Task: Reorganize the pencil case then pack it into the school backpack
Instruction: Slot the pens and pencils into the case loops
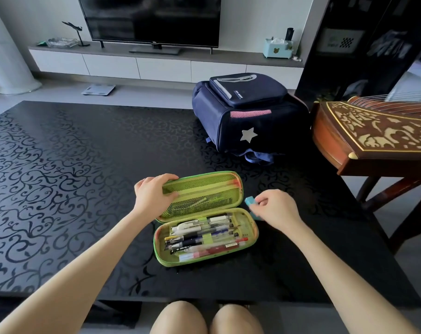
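Observation:
A green pencil case (249, 227) lies open on the black table (60, 189). Its near half holds several pens (204, 239) lying side by side. Its far half is a lid with a green mesh pocket (204, 196). My left hand (154, 194) grips the left end of that lid, thumb on the mesh. My right hand (274, 208) is just right of the case and pinches a small teal eraser (249, 201). A navy school backpack (248, 114) with a silver star lies shut at the far right of the table.
A carved wooden zither (373, 131) on a stand juts in from the right, close to the backpack. Beyond the table stand a TV (151, 20), a low cabinet (156, 66) and a floor scale (98, 89). My knees show under the near table edge.

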`<state>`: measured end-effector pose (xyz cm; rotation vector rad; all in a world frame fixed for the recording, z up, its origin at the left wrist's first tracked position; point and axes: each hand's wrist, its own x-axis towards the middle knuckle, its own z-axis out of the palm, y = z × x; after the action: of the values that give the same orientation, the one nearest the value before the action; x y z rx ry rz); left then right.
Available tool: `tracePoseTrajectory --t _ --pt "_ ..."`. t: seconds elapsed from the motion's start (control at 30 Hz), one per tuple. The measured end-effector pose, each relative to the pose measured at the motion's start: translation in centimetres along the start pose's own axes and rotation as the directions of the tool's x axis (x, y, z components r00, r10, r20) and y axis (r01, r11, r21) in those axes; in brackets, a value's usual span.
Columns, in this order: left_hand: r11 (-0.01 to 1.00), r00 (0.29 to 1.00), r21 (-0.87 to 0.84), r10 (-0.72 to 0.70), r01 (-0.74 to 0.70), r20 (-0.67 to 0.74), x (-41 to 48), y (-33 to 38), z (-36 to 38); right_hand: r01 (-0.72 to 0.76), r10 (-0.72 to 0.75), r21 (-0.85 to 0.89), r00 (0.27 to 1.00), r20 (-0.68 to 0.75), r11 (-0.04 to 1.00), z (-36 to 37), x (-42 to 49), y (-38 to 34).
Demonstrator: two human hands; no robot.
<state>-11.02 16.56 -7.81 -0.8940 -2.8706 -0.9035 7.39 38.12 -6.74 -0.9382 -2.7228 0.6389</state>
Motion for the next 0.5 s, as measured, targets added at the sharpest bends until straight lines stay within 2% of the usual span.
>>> tracePoseTrajectory --t 0.1,0.27,0.4,0.5 --pt "1.0 1.0 0.015 0.004 -0.004 -0.009 0.0 0.3 -0.2 0.053 -0.039 -0.177 0.996 0.082 0.983 1.5 -1.9 -1.5" --pt "0.999 0.999 0.051 0.011 -0.009 -0.031 -0.2 0.5 -0.3 0.068 -0.086 -0.381 0.996 -0.032 0.922 3.6 -2.0 -2.6" --pt "0.993 0.998 0.11 0.055 -0.051 -0.03 0.0 0.2 -0.3 0.112 -0.149 -0.329 0.985 -0.089 0.938 4.3 -2.6 -2.2" --pt "0.988 0.997 0.136 0.071 -0.067 -0.025 0.0 0.2 -0.3 0.117 -0.188 -0.261 0.947 -0.262 0.958 3.8 -2.7 0.2"
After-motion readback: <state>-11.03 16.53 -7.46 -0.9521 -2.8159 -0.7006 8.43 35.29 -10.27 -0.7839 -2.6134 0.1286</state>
